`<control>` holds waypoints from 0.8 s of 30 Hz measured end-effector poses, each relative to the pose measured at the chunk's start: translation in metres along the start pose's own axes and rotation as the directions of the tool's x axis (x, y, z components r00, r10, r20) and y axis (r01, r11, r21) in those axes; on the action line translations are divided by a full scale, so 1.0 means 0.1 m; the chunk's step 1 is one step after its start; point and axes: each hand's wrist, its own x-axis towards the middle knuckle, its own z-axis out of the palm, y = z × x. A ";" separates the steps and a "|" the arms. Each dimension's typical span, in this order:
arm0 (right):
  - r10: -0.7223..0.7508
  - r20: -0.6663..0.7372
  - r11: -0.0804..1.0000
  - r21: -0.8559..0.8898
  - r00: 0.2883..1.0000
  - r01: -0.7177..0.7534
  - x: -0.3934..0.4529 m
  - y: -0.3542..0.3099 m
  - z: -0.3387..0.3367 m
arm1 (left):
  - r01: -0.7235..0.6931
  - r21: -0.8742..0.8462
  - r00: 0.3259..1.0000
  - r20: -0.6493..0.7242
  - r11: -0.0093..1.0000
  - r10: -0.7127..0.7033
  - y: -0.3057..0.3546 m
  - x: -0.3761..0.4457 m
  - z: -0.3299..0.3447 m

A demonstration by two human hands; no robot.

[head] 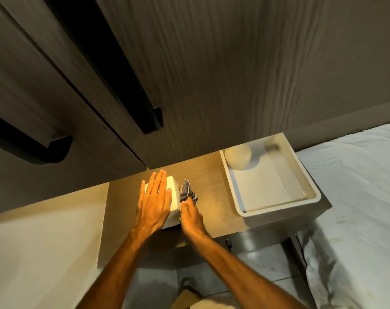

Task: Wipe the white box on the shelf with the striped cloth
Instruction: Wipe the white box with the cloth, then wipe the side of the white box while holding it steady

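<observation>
White box [173, 198] stands at the centre of the frame, slightly below the middle, on the wooden shelf [212, 175]. From the head view, the left hand [154, 202] lies flat on top of the box, its fingers [157, 181] spread and straight, gripping nothing. The right hand [190, 216] is just right of the box, its fingers curled closed around the striped cloth [187, 191], which is bunched up and pressed against the box's right side. Both bare forearms enter from the bottom edge. Right of the hands, a white tray [278, 206] sits on the shelf with a pale round object [238, 156] in its far left corner. Dark wood-grain cabinet doors [189, 74] with black handles [151, 121] fill the upper half. A bed with a white sheet [356, 197] lies along the right edge, and a pale surface [44, 241] fills the lower left
</observation>
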 end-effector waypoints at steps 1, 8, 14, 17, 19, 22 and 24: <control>-0.023 0.008 1.000 0.012 1.000 0.023 -0.07 0.01 0.01 | 0.003 -0.002 1.000 0.000 1.000 -0.003 0.00 0.00 0.00; -0.103 -0.002 0.992 0.074 0.995 0.103 0.24 -0.44 0.00 | 0.000 0.009 1.000 0.006 1.000 0.000 0.05 -0.02 -0.03; -0.037 -0.113 0.999 0.020 0.993 0.040 -0.15 0.02 -0.07 | -0.021 0.021 1.000 -0.021 1.000 0.021 -0.01 -0.04 0.02; -0.101 -0.074 0.991 0.081 0.992 0.107 -0.42 -0.05 -0.20 | -0.013 0.019 1.000 -0.017 1.000 0.013 -0.01 -0.03 0.03; -0.148 0.033 0.971 0.193 0.988 0.139 -0.57 -0.21 -0.45 | -0.003 0.000 1.000 -0.001 1.000 0.003 0.04 -0.03 0.00; -0.243 -0.018 0.955 0.174 0.970 0.242 -0.73 -0.46 -1.07 | 0.032 -0.011 0.997 -0.070 0.999 -0.033 0.19 -0.03 -0.15; -0.384 -0.216 0.923 -0.049 0.898 0.383 -0.70 -0.54 -1.58 | 0.000 -0.093 0.968 -0.250 0.996 -0.024 0.43 -0.08 -0.21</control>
